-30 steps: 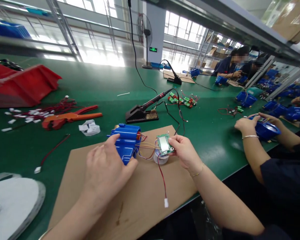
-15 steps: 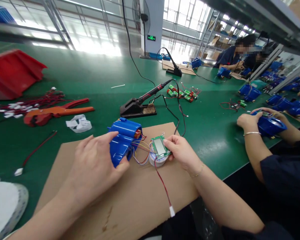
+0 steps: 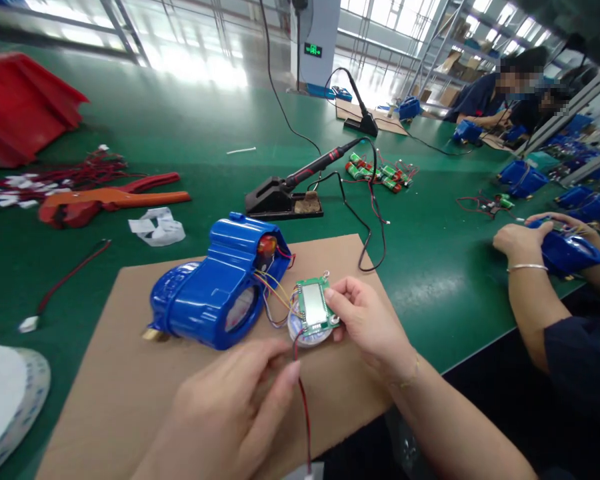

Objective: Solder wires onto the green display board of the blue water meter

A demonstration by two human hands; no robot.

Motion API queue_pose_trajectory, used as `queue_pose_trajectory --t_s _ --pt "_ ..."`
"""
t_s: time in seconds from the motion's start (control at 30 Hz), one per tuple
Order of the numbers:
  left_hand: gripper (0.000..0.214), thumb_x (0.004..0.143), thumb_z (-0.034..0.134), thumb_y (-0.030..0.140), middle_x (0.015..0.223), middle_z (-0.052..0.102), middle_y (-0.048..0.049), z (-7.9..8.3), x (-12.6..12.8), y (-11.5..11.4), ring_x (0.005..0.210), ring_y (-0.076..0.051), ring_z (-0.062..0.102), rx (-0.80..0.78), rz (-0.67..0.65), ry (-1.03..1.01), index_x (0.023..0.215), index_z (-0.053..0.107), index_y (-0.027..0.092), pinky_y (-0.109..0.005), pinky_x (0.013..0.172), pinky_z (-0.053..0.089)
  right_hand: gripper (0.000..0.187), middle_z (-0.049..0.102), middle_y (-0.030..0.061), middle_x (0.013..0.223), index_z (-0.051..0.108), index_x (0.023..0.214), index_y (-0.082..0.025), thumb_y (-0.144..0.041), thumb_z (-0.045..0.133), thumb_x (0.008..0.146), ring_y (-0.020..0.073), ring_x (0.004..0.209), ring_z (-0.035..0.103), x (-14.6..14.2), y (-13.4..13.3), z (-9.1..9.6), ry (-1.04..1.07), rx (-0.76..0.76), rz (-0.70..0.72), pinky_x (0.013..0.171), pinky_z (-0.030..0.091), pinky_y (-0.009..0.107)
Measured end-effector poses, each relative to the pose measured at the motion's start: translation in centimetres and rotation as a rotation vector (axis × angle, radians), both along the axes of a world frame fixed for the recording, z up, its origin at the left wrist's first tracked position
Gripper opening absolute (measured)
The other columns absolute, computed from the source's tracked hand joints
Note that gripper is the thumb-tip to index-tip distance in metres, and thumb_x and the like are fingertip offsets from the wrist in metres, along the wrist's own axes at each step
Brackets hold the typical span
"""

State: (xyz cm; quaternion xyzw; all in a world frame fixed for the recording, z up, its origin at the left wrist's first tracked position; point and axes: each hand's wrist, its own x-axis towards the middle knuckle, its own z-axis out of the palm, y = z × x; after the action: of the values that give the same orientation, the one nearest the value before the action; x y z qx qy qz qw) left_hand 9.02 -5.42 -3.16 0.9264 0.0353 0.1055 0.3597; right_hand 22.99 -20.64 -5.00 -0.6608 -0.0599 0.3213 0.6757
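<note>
My right hand (image 3: pixel 373 320) pinches the right edge of a green circuit board (image 3: pixel 314 307) with a grey display. The board rests over a round white-and-blue disc (image 3: pixel 307 339). My left hand (image 3: pixel 240 407) is slightly blurred, its thumb and forefinger parted beside a red-and-black wire (image 3: pixel 304 403) that runs down from the board. Whether the fingertips touch this wire is unclear. Left of the board, a glossy blue housing (image 3: pixel 195 300) lies on a cardboard sheet (image 3: pixel 145 400). Thin coloured wires join housing and board, and a brass fitting (image 3: pixel 155 333) sticks out at its lower left.
Behind the cardboard stands a soldering iron (image 3: pixel 315 170) in its holder. Orange-handled cutters (image 3: pixel 115 199), a wire bundle (image 3: pixel 55 177) and a red bin (image 3: pixel 27 110) lie left. Green battery packs (image 3: pixel 380 172) sit further back. A co-worker's hands (image 3: pixel 523 243) hold another blue housing at right.
My left hand has left the blue housing and moved down and right to the red-and-black wire. My right hand still holds the board. The view has shifted slightly.
</note>
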Motion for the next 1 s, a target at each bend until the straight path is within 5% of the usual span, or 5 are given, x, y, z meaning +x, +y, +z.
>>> queue_pose_trajectory --t_s 0.2,0.37,0.5,0.6,1.0 --pt "0.031 0.088 0.063 0.051 0.086 0.071 -0.0041 0.2 1.9 -0.4 0.081 -0.019 0.064 -1.089 0.203 0.673 0.081 0.067 0.021 -0.027 0.072 0.053 0.032 0.056 -0.0041 0.058 0.054 0.077 -0.017 -0.045 0.068 0.078 0.0068 0.044 0.049 0.2 0.7 0.4 -0.004 0.018 0.02 0.036 0.041 0.015" --pt "0.017 0.086 0.07 0.035 0.091 0.072 -0.0072 0.7 2.3 -0.2 0.087 -0.019 0.066 -1.539 0.26 0.709 0.081 0.069 0.019 -0.032 0.084 0.056 0.03 0.055 -0.0039 0.061 0.055 0.079 -0.016 -0.043 0.067 0.081 0.0064 0.047 0.05 0.6 0.8 0.8 -0.024 -0.028 0.066 0.038 0.042 0.014" --pt "0.024 0.072 0.081 0.034 0.071 0.062 -0.002 0.6 2.5 -0.2 0.061 -0.012 0.056 -1.513 0.305 0.669 0.075 0.064 0.018 -0.023 0.059 0.053 0.028 0.056 -0.0037 0.062 0.056 0.08 -0.016 -0.042 0.066 0.084 0.0062 0.047 0.051 0.6 0.7 1.0 -0.048 -0.051 0.086 0.039 0.042 0.014" --pt "0.031 0.071 0.08 0.042 0.063 0.051 0.003 0.2 2.5 -0.2 0.047 -0.006 0.032 -1.405 0.318 0.639 0.076 0.061 0.018 -0.014 0.039 0.027 0.027 0.057 -0.0035 0.063 0.056 0.08 -0.016 -0.041 0.066 0.086 0.006 0.047 0.051 0.5 0.7 0.8 -0.047 -0.046 0.1 0.039 0.042 0.014" --pt "0.029 0.08 0.06 0.047 0.046 0.044 0.0063 -1.3 1.0 -0.9 0.038 -0.009 0.039 -0.954 0.336 0.48 0.068 0.055 0.021 -0.016 0.037 0.032 0.025 0.056 -0.0045 0.061 0.057 0.082 -0.016 -0.037 0.064 0.091 0.0044 0.047 0.051 0.5 0.4 1.2 -0.071 -0.047 0.174 0.041 0.042 0.011"
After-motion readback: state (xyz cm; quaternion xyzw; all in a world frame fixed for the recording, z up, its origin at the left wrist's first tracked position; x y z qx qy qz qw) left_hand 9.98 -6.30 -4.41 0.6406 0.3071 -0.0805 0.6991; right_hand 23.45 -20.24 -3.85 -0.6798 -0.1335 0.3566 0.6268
